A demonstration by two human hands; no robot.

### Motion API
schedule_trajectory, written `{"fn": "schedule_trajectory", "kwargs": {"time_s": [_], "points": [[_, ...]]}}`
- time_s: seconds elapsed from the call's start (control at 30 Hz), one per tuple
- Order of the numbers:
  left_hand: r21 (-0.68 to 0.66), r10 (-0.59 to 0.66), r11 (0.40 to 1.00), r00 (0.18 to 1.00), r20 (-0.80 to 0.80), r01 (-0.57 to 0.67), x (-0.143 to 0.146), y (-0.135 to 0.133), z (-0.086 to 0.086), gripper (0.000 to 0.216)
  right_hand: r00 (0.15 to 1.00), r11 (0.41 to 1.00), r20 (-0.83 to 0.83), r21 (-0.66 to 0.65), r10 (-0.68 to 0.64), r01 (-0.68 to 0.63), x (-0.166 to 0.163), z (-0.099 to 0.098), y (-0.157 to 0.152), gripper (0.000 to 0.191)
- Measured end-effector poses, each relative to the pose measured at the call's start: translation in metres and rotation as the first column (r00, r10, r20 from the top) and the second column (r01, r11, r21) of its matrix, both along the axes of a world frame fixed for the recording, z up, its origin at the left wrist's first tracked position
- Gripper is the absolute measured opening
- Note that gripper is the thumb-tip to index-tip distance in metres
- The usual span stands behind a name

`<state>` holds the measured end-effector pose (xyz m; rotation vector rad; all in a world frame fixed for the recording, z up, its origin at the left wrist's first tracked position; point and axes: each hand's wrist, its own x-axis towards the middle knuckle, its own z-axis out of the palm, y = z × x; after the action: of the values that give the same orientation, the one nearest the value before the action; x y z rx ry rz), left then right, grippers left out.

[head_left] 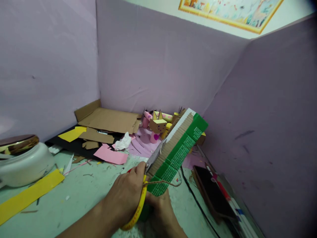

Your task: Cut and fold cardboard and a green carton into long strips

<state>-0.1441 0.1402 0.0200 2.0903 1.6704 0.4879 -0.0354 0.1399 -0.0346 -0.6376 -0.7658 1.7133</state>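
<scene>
My left hand (128, 186) is closed around a pair of scissors (155, 154), a bit of red handle showing by the knuckles. Their grey blades lie along the edge of a green cardboard box piece (182, 148), which has white print and a bare brown corrugated side with a torn white strip. From below, my right hand (162, 203) grips the lower end of this piece; some of its fingers are hidden. A yellow wristband (140, 211) hangs at my left wrist, and a thin brown cord (162, 182) loops across the cardboard.
At the left stand a white pot (29, 165) and a yellow paper strip (32, 196). Brown cardboard (116, 120), pink paper (111, 154) and crumpled tissue (123, 142) lie behind. A small cardboard animal figure (158, 125) stands at the back. On the right lies a phone (214, 191) beside several pens.
</scene>
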Motion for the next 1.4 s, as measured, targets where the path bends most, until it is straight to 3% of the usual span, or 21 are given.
{"fn": "schedule_trajectory", "kwargs": {"time_s": [0.33, 0.73, 1.0, 1.4], "points": [[0.042, -0.024, 0.999, 1.0, 0.018, 0.023, -0.007, 0.004, 0.011, 0.032, 0.999, 0.998, -0.043, -0.052, -0.025, 0.023, -0.008, -0.001, -0.006, 0.047], [-0.001, -0.011, 1.0, 1.0, 0.007, 0.011, -0.007, 0.003, 0.011, 0.031, 0.998, 0.998, -0.058, -0.063, 0.024, -0.028, -0.01, 0.001, -0.006, 0.047], [-0.017, -0.023, 1.0, 0.995, 0.097, 0.024, -0.006, 0.005, 0.007, 0.029, 0.996, 0.998, -0.087, -0.067, 0.011, -0.016, -0.012, 0.002, -0.006, 0.056], [0.018, -0.006, 1.0, 0.987, 0.161, 0.003, -0.012, 0.007, 0.021, 0.022, 0.997, 0.998, -0.066, -0.037, 0.046, -0.049, -0.013, 0.005, -0.008, 0.067]]}}
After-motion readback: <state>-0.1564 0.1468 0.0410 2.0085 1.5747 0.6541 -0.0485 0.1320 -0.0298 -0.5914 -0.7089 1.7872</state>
